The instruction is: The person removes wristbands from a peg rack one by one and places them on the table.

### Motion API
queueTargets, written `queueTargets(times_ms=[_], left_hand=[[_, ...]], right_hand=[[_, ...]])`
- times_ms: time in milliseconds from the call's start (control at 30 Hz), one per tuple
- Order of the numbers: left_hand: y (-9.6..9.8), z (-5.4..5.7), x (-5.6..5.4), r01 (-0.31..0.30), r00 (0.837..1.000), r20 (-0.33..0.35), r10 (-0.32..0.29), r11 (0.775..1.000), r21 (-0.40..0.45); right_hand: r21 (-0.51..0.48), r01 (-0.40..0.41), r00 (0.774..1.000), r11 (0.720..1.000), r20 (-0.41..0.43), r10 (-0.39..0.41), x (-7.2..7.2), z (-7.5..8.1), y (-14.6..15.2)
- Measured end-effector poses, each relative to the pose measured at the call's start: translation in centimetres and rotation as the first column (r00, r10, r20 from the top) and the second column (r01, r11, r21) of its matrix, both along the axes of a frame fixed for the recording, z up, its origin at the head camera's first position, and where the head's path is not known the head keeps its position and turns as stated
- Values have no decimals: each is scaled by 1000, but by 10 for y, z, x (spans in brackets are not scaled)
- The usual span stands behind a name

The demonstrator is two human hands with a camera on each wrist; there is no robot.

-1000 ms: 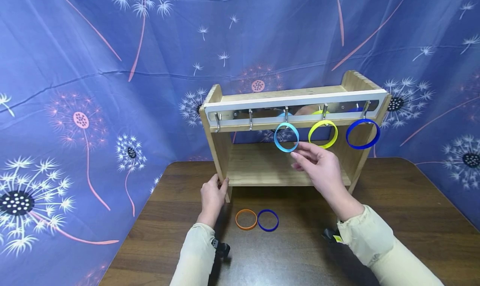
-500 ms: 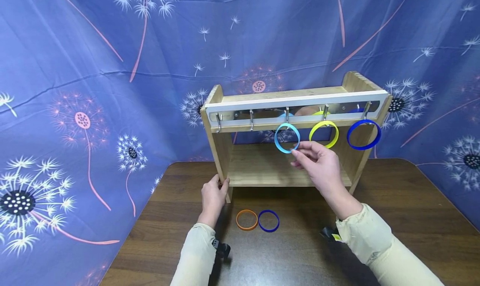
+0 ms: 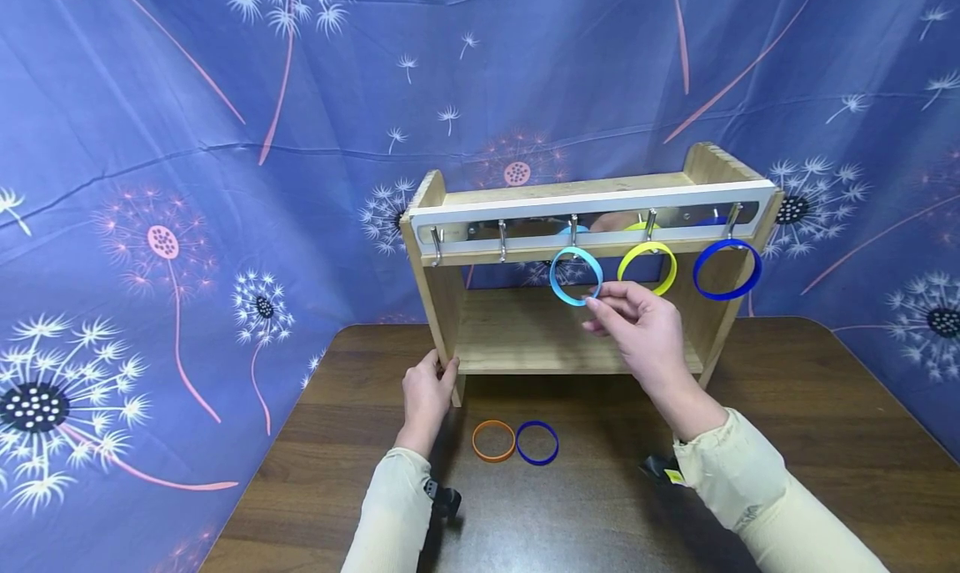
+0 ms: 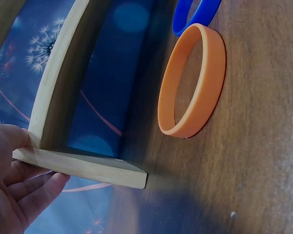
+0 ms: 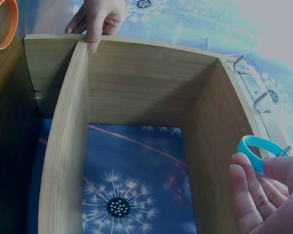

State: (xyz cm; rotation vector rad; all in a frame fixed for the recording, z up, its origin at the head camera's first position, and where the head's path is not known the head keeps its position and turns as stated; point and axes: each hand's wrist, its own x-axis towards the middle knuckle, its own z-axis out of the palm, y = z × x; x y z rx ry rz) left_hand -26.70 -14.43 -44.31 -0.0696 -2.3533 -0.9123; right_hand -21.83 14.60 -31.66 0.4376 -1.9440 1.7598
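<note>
My right hand [image 3: 647, 331] pinches the lower right edge of a light blue wristband [image 3: 556, 284], which hangs on the middle hook [image 3: 574, 227] of a wooden shelf's hook rail. In the right wrist view the hook's tip pokes through the light blue band [image 5: 249, 154]. My left hand [image 3: 427, 394] grips the lower left side of the wooden shelf [image 3: 577, 371]; in the left wrist view its thumb and fingers lie around the board [image 4: 88, 166]. A yellow wristband [image 3: 670, 277] and a blue wristband [image 3: 757, 277] hang on the hooks to the right.
An orange wristband [image 3: 474, 449] and a dark blue wristband [image 3: 556, 449] lie side by side on the wooden table [image 3: 585, 523] before the shelf. Two hooks at the rail's left, including the leftmost hook [image 3: 437, 246], bear no band. A patterned cloth [image 3: 300, 181] hangs behind.
The right hand and the lower part of the light blue wristband have shifted very slightly to the right. The left hand keeps its grip on the shelf.
</note>
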Motion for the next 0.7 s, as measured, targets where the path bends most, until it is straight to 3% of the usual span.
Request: queueTargets(times_ms=[700], left_hand=[[-1,-1,-1,-1,1000,-2,1,1000,2]], right_hand=[[-58,-8,999,998,-41,6,8,4,0]])
